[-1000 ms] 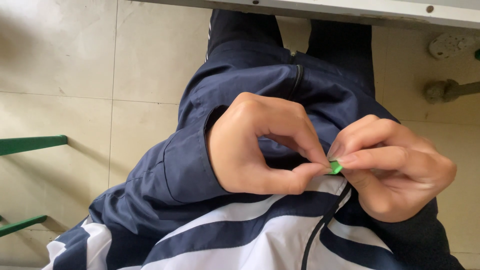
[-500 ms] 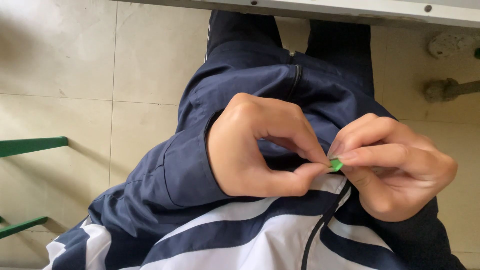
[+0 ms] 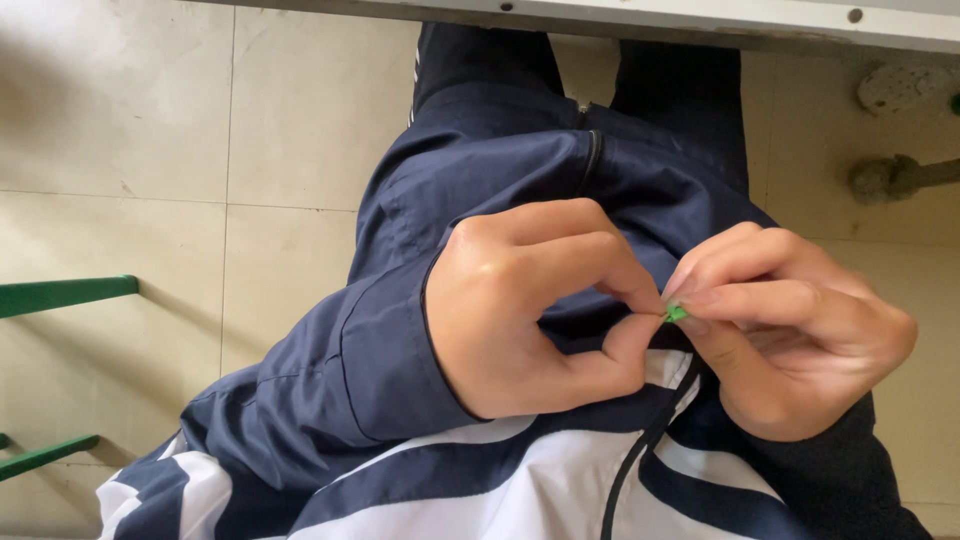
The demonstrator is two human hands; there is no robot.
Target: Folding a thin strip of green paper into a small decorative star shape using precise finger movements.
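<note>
A tiny green piece (image 3: 676, 313) is pinched between the fingertips of both my hands, over my lap. My left hand (image 3: 530, 305) curls in from the left, thumb and forefinger closed on the piece. From the right, my right hand (image 3: 790, 330) meets it and grips the same piece with its fingertips. Most of the green piece is hidden by the fingers. Below the hands lies my navy and white striped jacket (image 3: 420, 470) with its zip (image 3: 640, 470).
Pale floor tiles (image 3: 130, 140) spread out to the left. Green metal bars (image 3: 60, 295) stick in at the left edge. A light table edge (image 3: 620, 18) runs along the top. A grey sandal (image 3: 900, 85) and a pipe fitting (image 3: 890, 178) sit at the upper right.
Almost nothing differs: both hands stay pinched on the green piece, with only slight fingertip shifts.
</note>
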